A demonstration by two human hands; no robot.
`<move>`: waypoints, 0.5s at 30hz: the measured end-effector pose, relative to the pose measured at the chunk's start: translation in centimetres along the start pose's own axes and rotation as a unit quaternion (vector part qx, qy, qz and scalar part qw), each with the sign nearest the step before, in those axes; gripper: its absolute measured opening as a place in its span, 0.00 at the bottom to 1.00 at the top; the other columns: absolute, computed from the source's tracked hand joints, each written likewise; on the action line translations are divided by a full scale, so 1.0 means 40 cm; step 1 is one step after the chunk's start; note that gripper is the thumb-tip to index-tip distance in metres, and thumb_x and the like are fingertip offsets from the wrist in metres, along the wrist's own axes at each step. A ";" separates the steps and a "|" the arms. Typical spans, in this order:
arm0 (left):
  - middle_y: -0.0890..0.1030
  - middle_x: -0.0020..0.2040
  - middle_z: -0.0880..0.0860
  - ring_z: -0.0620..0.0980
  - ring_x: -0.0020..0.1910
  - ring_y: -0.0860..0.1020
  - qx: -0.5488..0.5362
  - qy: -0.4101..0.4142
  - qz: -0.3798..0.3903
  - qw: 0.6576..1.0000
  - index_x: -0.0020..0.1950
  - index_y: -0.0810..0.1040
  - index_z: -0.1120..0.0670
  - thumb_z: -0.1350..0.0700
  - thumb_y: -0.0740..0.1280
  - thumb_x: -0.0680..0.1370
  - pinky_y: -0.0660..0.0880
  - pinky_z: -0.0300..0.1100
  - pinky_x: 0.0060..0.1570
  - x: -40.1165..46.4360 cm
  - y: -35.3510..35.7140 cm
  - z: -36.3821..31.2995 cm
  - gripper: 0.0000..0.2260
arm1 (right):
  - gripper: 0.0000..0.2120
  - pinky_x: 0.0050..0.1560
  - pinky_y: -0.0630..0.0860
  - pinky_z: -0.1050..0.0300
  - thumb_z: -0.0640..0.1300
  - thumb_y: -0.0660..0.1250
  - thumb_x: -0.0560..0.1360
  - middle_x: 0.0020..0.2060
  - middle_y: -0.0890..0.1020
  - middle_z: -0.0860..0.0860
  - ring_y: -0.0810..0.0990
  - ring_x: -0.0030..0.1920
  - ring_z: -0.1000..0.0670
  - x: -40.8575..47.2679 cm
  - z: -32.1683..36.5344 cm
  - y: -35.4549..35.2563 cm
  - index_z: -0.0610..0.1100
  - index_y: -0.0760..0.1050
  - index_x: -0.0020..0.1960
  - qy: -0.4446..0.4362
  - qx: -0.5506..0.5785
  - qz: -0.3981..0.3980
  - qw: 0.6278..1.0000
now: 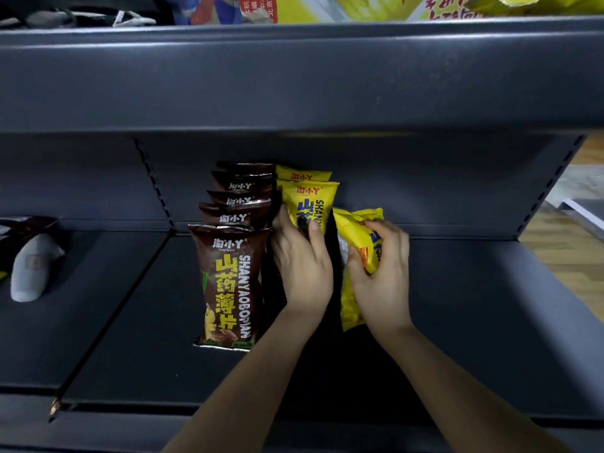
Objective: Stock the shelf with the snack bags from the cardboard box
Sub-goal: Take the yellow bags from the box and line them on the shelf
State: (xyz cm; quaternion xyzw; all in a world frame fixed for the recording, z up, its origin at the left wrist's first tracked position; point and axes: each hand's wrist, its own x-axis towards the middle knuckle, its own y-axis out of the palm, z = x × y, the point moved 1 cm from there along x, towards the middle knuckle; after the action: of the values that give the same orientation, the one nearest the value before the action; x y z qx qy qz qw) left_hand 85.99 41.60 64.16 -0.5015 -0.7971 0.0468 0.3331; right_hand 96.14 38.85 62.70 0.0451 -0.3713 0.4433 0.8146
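Note:
A row of several brown snack bags (228,282) stands upright on the dark shelf (474,322), one behind another. Right of them stand two yellow snack bags (310,197), the front one partly hidden by my left hand (302,259), which holds it with the thumb across its front. My right hand (379,273) grips a third yellow bag (356,237), tilted and twisted, just right of the yellow row. The cardboard box is out of view.
A grey shoe-like object (32,266) lies on the shelf section at the left, past a dark divider seam (130,289). The upper shelf (294,76) overhangs, with yellow packaging (376,6) on top. Wooden floor (572,250) shows at the right.

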 end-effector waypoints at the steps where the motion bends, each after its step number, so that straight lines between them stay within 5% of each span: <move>1: 0.66 0.71 0.60 0.56 0.70 0.63 -0.008 -0.013 -0.002 1.000 0.74 0.58 0.61 0.49 0.51 0.82 0.53 0.36 0.66 -0.007 -0.018 -0.009 0.24 | 0.19 0.64 0.64 0.69 0.40 0.65 0.71 0.59 0.70 0.51 0.69 0.62 0.54 -0.001 0.003 0.008 0.42 0.71 0.62 0.000 0.006 -0.002 1.000; 5: 0.73 0.66 0.60 0.55 0.67 0.69 0.037 -0.068 -0.006 0.997 0.70 0.67 0.60 0.52 0.54 0.82 0.56 0.34 0.60 -0.023 -0.059 -0.019 0.19 | 0.19 0.63 0.65 0.68 0.45 0.62 0.73 0.59 0.70 0.48 0.69 0.61 0.54 0.001 0.025 0.051 0.41 0.70 0.62 -0.004 0.032 -0.001 0.999; 11: 0.76 0.60 0.62 0.58 0.61 0.73 -0.100 -0.141 0.061 0.983 0.62 0.73 0.62 0.54 0.51 0.83 0.62 0.36 0.52 -0.010 -0.067 0.004 0.16 | 0.20 0.62 0.68 0.57 0.47 0.63 0.75 0.60 0.68 0.48 0.69 0.63 0.49 0.001 0.050 0.134 0.42 0.68 0.64 0.017 0.037 0.011 0.999; 15: 0.76 0.59 0.64 0.59 0.59 0.74 -0.104 -0.122 0.083 0.984 0.62 0.72 0.64 0.52 0.50 0.82 0.62 0.36 0.47 -0.007 -0.080 -0.004 0.19 | 0.26 0.68 0.60 0.56 0.52 0.61 0.78 0.70 0.60 0.47 0.59 0.70 0.47 0.008 0.063 0.182 0.47 0.61 0.73 0.070 -0.014 0.061 0.996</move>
State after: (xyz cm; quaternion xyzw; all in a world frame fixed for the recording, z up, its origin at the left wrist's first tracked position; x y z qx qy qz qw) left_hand 83.70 39.76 65.46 -0.5884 -0.7879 0.0514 0.1744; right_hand 89.32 42.42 62.85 -0.0205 -0.3216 0.4887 0.8107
